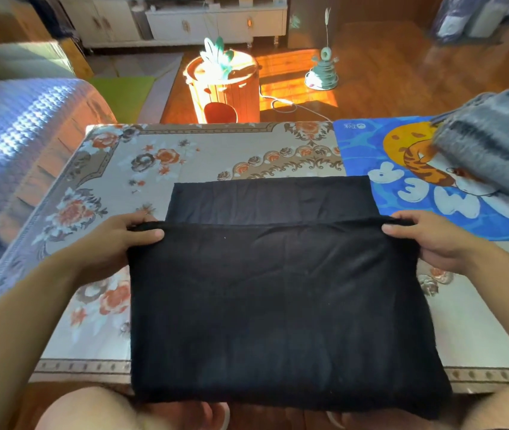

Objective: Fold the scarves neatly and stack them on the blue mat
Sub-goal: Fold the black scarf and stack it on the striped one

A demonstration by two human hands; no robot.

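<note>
Blue mat (pixel 368 141) with partly readable white lettering

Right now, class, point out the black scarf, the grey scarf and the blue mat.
black scarf (pixel 278 299), head view, middle of the top layer
grey scarf (pixel 492 147), head view, folded top
blue mat (pixel 358 150), head view, bare left part

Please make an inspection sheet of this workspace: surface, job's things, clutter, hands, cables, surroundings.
Surface: table with floral cover.
Job's things: black scarf partly folded, its near edge hanging over the table edge; grey scarf folded on the blue mat at the table's right end.
Clutter: nothing seen.
Hands: left hand and right hand each pinch a corner of the black scarf's upper layer.
Cables: white cable on the floor beyond the table.
Surroundings: sofa to the left, wooden barrel, toy tower, white cabinet, wooden floor.
</note>
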